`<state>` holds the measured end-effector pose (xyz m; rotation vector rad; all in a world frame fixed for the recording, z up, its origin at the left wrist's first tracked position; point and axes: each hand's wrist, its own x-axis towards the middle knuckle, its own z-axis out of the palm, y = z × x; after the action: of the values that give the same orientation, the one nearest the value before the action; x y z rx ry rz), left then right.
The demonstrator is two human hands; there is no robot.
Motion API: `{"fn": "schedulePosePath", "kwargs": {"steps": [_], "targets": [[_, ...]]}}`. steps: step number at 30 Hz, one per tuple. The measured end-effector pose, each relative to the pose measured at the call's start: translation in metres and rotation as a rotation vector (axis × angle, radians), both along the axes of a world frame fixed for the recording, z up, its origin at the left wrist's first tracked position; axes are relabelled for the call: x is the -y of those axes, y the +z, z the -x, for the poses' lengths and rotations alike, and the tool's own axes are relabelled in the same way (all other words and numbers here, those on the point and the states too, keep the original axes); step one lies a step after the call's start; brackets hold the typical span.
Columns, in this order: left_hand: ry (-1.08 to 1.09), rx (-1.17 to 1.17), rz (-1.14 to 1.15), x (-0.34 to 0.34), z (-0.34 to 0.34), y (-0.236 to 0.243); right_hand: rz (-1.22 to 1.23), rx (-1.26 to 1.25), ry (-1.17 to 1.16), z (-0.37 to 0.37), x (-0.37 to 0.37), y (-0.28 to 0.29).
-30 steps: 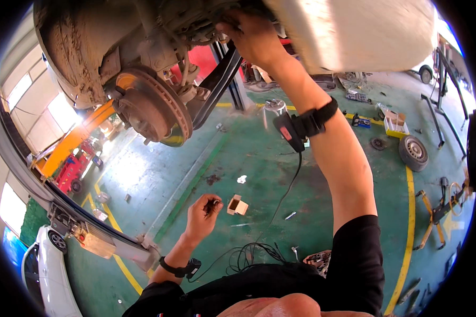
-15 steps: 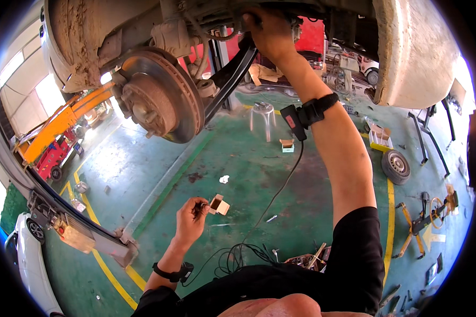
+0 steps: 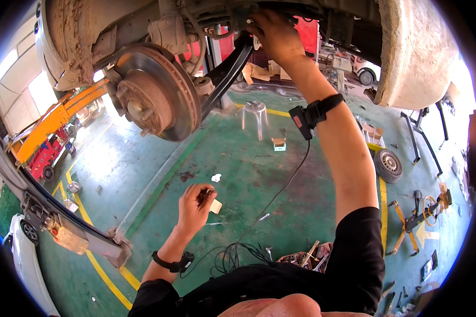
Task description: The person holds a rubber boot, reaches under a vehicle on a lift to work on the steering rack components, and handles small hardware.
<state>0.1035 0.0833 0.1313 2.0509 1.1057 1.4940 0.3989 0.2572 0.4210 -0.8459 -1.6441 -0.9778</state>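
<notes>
Closest in, below the raised car, the left hand is lifted over the floor, fingers curled in and darkened; I can't tell whether its grip is on anything. The right hand reaches up under the car body, fingers bent at the inner end of a black metal bar; a small shiny end shows by the fingertips, but I can't tell whether this grip holds it. The bar slants from behind the rusty brake disc up toward that hand. As far as can be judged, the work is partway: the bar is already up in place under the car, while its inner joint seems unfinished, and how firmly it is fastened can't be seen. The hub carries no wheel, so that part is not done either. Further down on the floor lie a black cable, a tool case and a cardboard box partly behind the left hand. Beyond are a small open box, a clear stool and a loose wheel.
</notes>
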Motion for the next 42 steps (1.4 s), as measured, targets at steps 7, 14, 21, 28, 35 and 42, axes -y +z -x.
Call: {"fn": "schedulePosePath", "kwargs": {"steps": [7,14,21,28,35,42], "targets": [[-0.015,-0.072,-0.252,-0.03,-0.062,0.088,0.162,-0.187,-0.359,-0.02,0.004,-0.014],[0.031,0.197,-0.691,-0.083,-0.138,0.211,0.495,-0.402,-0.044,-0.008,0.076,-0.187],[0.299,0.281,-0.992,-0.156,-0.172,0.27,0.804,-0.968,0.129,-0.018,0.167,-0.372],[0.244,0.277,-0.954,-0.208,-0.187,0.273,0.788,-1.277,0.032,-0.057,0.228,-0.397],[0.309,0.099,-1.028,-0.257,-0.139,0.282,0.748,-1.361,-0.105,-0.08,0.249,-0.42],[0.358,0.0,-1.12,-0.295,-0.148,0.279,0.768,-1.425,-0.195,-0.081,0.282,-0.415]]}}
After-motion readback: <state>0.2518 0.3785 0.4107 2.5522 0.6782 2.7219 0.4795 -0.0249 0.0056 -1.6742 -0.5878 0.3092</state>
